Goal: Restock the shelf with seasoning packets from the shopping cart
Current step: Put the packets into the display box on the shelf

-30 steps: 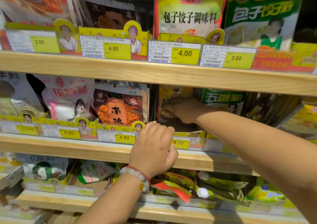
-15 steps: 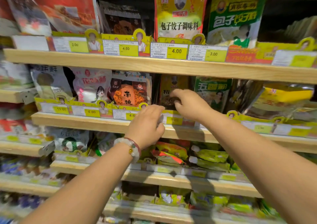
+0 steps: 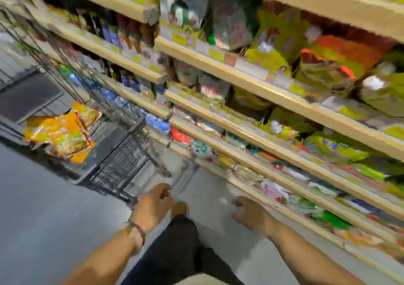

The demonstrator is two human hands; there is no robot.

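Note:
The view is blurred by motion and tilted down toward the floor. A black wire shopping cart (image 3: pixel 122 153) stands at the left, with orange-yellow seasoning packets (image 3: pixel 63 134) lying in it. Wooden shelves (image 3: pixel 251 81) full of green, yellow and red packets run across the right. My left hand (image 3: pixel 153 206), with a bead bracelet on the wrist, hangs low in front of the cart with its fingers loosely apart and nothing in it. My right hand (image 3: pixel 251 214) hangs low by the bottom shelves, fingers apart, also holding nothing.
Grey floor (image 3: pixel 43 208) lies below the cart. My dark trouser leg (image 3: pixel 181 247) and a foot show between my arms. A second shelf bay with dark bottles (image 3: pixel 113 31) runs behind the cart at the upper left.
Both hands have left the middle shelf and dropped low. My head has swung down and left, bringing the cart and floor into view.

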